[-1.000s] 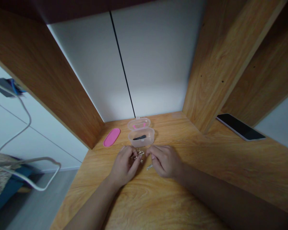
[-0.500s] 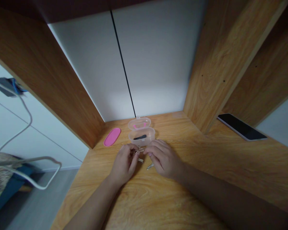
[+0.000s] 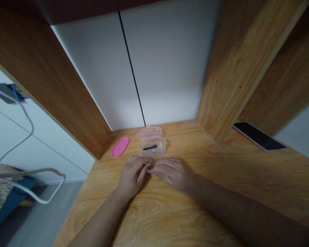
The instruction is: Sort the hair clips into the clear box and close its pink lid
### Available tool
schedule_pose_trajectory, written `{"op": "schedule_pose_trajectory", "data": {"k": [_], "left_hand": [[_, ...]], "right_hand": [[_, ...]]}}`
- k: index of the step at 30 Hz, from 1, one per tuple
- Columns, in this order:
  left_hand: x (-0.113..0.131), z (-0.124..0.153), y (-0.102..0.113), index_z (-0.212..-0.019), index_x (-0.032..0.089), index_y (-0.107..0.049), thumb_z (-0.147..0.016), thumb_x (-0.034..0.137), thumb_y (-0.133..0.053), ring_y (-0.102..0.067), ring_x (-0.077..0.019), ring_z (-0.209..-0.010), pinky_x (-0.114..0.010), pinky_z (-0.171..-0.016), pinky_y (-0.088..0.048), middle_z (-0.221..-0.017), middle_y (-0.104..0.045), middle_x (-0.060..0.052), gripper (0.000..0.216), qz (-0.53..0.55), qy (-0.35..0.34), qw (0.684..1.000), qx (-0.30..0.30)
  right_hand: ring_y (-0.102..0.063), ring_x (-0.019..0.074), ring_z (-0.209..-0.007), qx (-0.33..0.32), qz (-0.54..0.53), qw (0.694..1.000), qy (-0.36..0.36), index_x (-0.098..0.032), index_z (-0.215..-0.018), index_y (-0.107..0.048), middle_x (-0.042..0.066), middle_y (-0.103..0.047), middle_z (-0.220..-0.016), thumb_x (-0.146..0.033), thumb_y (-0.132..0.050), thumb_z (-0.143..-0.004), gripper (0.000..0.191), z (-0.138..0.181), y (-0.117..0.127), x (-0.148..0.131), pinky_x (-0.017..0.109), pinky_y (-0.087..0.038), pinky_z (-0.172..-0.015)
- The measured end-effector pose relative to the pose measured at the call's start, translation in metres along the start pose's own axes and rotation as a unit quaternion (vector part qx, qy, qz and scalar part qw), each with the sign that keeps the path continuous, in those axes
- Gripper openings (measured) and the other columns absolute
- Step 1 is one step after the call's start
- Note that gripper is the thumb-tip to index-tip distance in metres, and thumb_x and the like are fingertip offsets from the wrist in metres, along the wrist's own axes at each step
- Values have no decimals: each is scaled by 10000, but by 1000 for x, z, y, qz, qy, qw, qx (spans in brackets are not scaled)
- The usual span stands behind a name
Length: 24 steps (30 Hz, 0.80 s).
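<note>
My left hand is closed, with thumb and fingertips around small shiny metal pieces that look like clips; most of them are hidden by the fingers. Fingers bent in a pinch, my right hand grips the end of a slim metal clip-like piece beside the left thumb. Another small metal piece lies on the table just under the right fingers. Right behind both hands stands a clear plastic case, its lid hinged back, with a slim black object inside.
A pink oval lid-like piece lies left of the case. At the right, a dark-screened phone rests on the wooden table. Wooden uprights and a white panel enclose the back. A white cable hangs at the left.
My right hand has moved slightly left and its fingertips now grip a metal piece by the left thumb. The left fingers have drawn closer round the metal pieces.
</note>
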<state>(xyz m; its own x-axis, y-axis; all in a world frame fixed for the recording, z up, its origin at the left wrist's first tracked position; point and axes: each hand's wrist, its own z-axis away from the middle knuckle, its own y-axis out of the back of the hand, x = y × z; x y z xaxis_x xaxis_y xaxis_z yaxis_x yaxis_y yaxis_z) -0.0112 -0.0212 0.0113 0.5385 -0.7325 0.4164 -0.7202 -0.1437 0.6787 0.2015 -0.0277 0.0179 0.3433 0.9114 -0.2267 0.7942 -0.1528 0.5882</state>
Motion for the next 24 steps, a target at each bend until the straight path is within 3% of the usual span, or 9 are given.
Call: {"op": "schedule_pose_trajectory", "data": {"k": [5,12,16,24], "left_hand": [[-3,2,-1,-1118,213,-641,-987,184,-521,-648,-184,-803,-335,-749,-485,-926,-733,-66,180,-5,-12,1000,9],[-2,4,-2,-1174,211,-599,-1002,177,-444,-674,-202,-936,-331,-822,-509,-1043,-724,-81,234,2,46,998,44],[1,3,-1,-1210,208,-557,-986,156,-418,-648,-218,-1003,-353,-884,-499,-1120,-687,-94,268,36,83,996,16],[2,2,-1,-1207,206,-514,-951,87,-381,-601,-214,-1028,-354,-919,-471,-1131,-635,-94,312,78,70,994,-13]], "right_hand": [[-710,143,-855,-10,13,1000,-15,-200,-1055,-642,42,-745,-929,-195,-519,-1006,133,3,0,-1,243,-568,-766],[-642,198,-1132,31,13,997,-69,-189,-1272,-511,117,-685,-1158,-42,-418,-955,362,4,-4,1,334,-563,-932],[-613,222,-1171,14,-1,998,-66,-190,-1341,-459,137,-646,-1219,-31,-401,-937,438,5,-5,2,398,-564,-952],[-593,207,-1238,6,-13,999,-29,-188,-1381,-455,140,-643,-1266,6,-375,-926,501,8,-10,7,391,-556,-995]]}}
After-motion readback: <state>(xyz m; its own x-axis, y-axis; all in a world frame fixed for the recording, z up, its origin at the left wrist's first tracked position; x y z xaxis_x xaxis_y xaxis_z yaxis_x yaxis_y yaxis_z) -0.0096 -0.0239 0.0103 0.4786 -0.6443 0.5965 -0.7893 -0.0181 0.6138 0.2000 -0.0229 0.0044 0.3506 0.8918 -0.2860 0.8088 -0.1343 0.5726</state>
